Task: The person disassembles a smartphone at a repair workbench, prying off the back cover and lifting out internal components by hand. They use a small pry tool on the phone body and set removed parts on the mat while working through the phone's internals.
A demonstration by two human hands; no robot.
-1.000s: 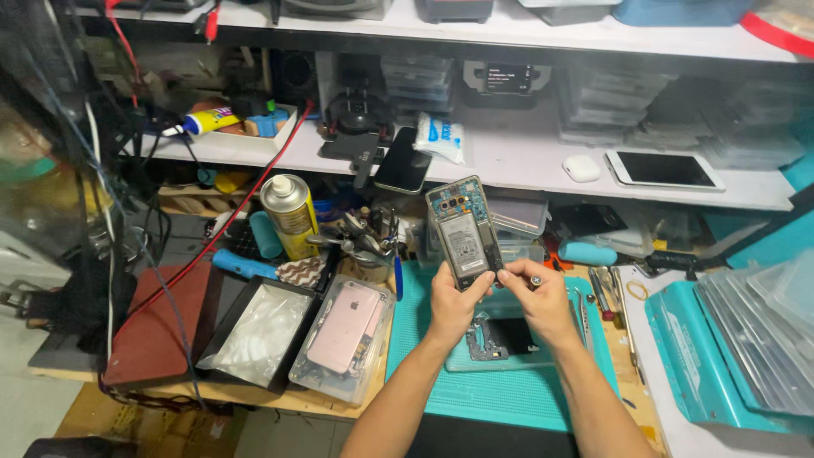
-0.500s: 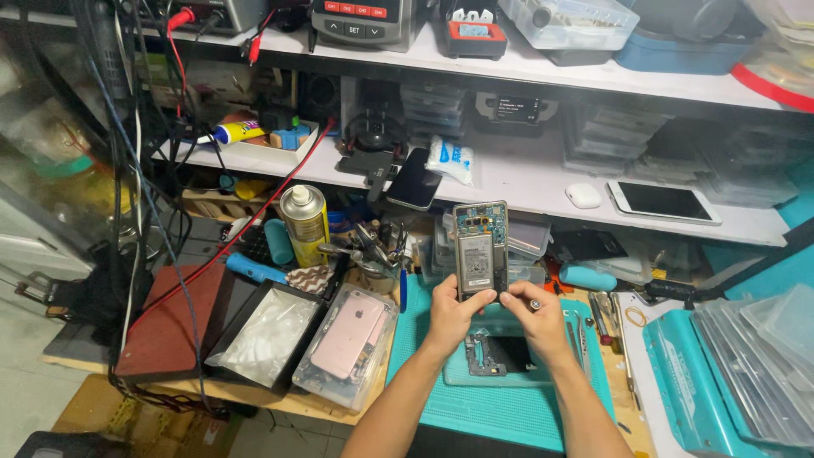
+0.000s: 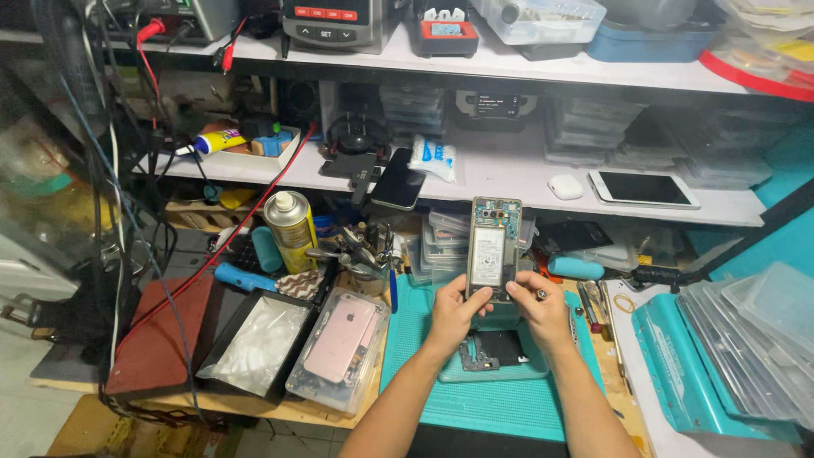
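Note:
An opened smartphone (image 3: 493,248) with its back off, showing a white battery and circuit boards, stands upright above the teal work mat (image 3: 424,382). My left hand (image 3: 455,315) grips its lower left edge. On the lower right edge rests my right hand (image 3: 543,310), fingers curled around it. Under both hands lies a teal holder (image 3: 492,358) with a dark phone part in it.
A clear tray holding a pink phone (image 3: 341,337) and a black tray with a plastic bag (image 3: 254,346) lie to the left. A spray can (image 3: 291,229), a cup of tools (image 3: 360,259), shelves with phones and boxes, and stacked clear sheets (image 3: 746,331) surround the mat.
The opened phone has gone from tilted to upright between my hands. The view has shifted slightly, bringing the upper shelf more into sight.

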